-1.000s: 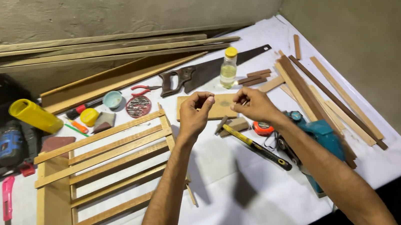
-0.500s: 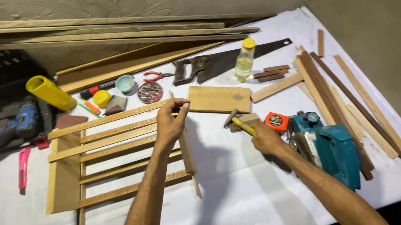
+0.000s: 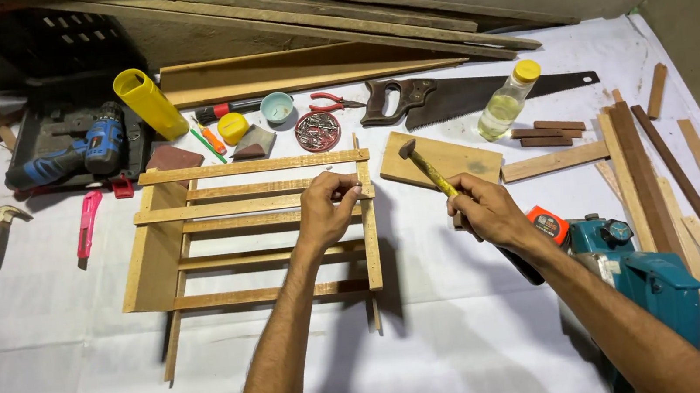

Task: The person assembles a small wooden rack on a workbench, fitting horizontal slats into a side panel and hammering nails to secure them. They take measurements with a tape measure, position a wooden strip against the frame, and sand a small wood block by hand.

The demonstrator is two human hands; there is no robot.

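Slatted wooden rack (image 3: 253,229) lies flat on the white sheet (image 3: 81,376), center-left. My left hand (image 3: 327,210) rests on its right end, fingers pinched shut on smth small, prob a nail, can't tell for sure. My right hand (image 3: 484,212) is closed round a yellow-handled hammer (image 3: 428,170), head up over the wood block (image 3: 442,158). Nail dish (image 3: 318,131) behind rack, handsaw (image 3: 462,96) & oil bottle (image 3: 508,100) farther back-right.
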